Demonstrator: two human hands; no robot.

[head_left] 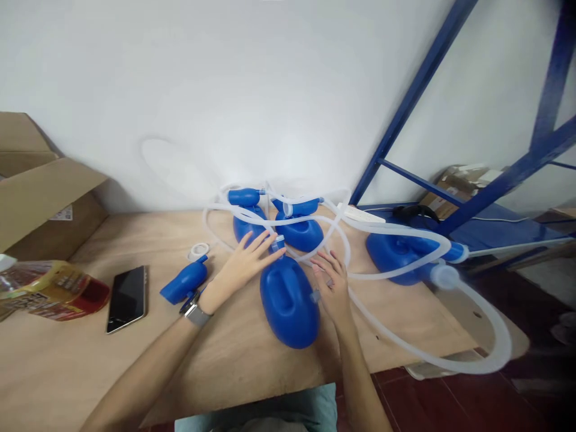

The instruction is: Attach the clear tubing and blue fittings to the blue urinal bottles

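1. The wooden table point(81, 360) fills the lower frame. A cardboard box point(40, 198) sits at the upper left and a blue steel frame point(517, 174) stands at the right.
2. Clear tubing point(472, 354) tangles across the centre, and one long loop hangs past the table's right edge. I judge this the main hazard: a pull on any loop could drag the far blue containers point(299, 231) along, or tip the right-hand one point(396, 255) over the edge.
3. The near blue container point(288, 306) lies on its side at lower centre, between both hands. It is glossy, rounded and bean-shaped, with its neck pointing away from me. That smooth shell looks likely to slide or roll if pushed.
4. My left hand point(245, 261) has its fingers spread flat, tips at the container's neck, clasping nothing. My right hand point(333, 285) rests loosely opened on the tubing just right of the container. I cannot tell whether it pinches the tube.
5. At the left lie a snack packet point(54, 291), a phone point(127, 298), a loose blue spout point(184, 282) and a white ring point(198, 250).
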